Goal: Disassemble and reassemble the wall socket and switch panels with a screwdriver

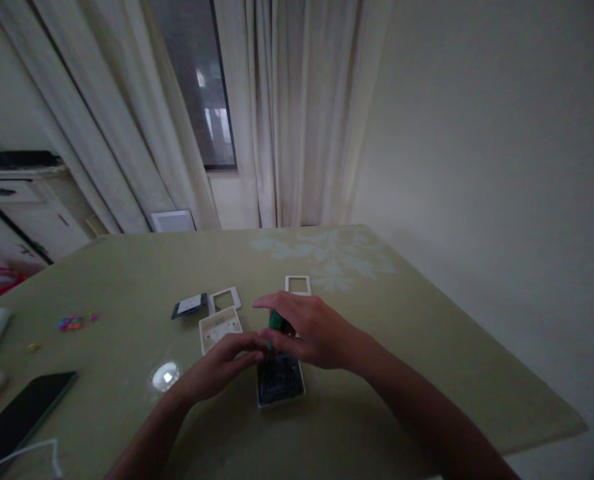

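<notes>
My right hand point(314, 330) is closed around the green handle of what looks like a screwdriver point(277, 321), held over a small open device point(279, 380) with a dark inside and a pale rim. The device lies on the table in front of me. My left hand point(234, 357) has its fingers drawn together at the far left corner of the device, close to the tool's lower end. What those fingertips hold is hidden. Just behind my left hand sits a white plastic housing point(221, 328), partly covered by it. The tool's tip cannot be seen.
Beyond the housing lie a white frame point(225, 299) and a dark switch-like module point(189, 306). Another white frame point(297, 285) is behind my right hand. Leftward are colourful small pieces point(75, 323), a black phone point(27, 417), a cable and white cases. A wall borders the table's right.
</notes>
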`<state>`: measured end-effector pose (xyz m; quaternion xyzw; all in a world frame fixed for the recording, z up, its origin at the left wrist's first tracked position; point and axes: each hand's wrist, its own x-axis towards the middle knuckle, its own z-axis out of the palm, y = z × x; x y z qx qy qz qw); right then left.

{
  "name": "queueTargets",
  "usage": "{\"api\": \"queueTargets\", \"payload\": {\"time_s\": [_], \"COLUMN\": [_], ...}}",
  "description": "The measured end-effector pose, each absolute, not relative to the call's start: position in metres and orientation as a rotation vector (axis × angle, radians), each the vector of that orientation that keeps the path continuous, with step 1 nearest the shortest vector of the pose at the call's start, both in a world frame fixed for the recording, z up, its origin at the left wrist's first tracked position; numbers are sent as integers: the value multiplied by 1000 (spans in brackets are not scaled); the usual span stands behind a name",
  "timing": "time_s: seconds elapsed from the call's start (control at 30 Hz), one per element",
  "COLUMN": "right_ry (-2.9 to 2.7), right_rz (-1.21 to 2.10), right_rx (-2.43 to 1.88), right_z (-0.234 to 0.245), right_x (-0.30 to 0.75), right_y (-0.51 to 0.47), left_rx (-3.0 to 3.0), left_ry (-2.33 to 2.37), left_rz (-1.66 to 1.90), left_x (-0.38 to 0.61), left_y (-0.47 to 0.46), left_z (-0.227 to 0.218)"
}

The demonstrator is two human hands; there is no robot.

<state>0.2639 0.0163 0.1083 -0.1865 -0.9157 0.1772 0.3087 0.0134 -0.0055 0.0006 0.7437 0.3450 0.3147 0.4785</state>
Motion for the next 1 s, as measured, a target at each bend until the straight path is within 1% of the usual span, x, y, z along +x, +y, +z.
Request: {"api": "queueTargets", "payload": {"time_s": [0.23,0.5,1.0], "right_ry": [-2420,-2433,-2448], "right_rz": [490,523,515], "right_rx": [-481,-484,-481], "right_z": [108,110,109], "right_x": [264,264,265], "right_y": [16,15,16], "left_rx": [1950,1970,1976], "left_ry": [952,908,899], "left_rz": [716,654,650], "left_x": [-2,5,5], "left_y": [-7,-11,-8], "left_z": [-18,-7,-14]}}
